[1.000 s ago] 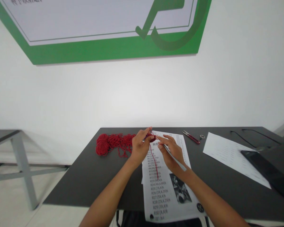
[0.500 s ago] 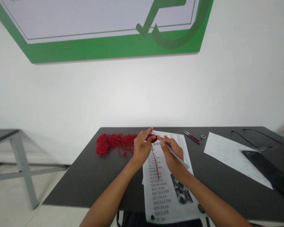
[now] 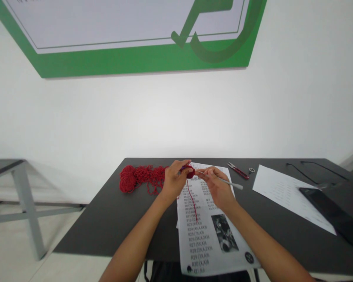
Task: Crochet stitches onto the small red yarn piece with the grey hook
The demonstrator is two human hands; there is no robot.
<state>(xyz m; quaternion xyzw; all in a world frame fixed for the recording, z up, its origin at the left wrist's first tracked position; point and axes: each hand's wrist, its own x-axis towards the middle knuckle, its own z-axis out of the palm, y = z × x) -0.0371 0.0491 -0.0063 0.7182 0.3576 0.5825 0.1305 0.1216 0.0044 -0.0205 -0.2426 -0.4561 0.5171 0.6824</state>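
My left hand (image 3: pixel 176 178) pinches a small piece of red crochet work (image 3: pixel 190 172), its index finger raised with yarn over it. In my right hand (image 3: pixel 219 186) is a crochet hook (image 3: pixel 231 183) with a pale grey handle, its tip at the crochet work. A loose red yarn tail (image 3: pixel 193 201) hangs from the piece over a printed pattern sheet (image 3: pixel 200 250). Left of my left hand, a heap of red yarn (image 3: pixel 129 179) lies on the dark table, part of it loosened into curly strands.
Red-handled thread snips (image 3: pixel 238 170) and a small metal ring (image 3: pixel 251 170) lie at the back right of the table (image 3: pixel 106 227). Farther right are a white paper (image 3: pixel 282 192), a black phone (image 3: pixel 332 213) and eyeglasses (image 3: pixel 323 185). A white wall stands behind.
My right hand has turned, so the hook now lies flatter, its handle end swung up and to the right. My left hand keeps the crochet work in nearly the same place.
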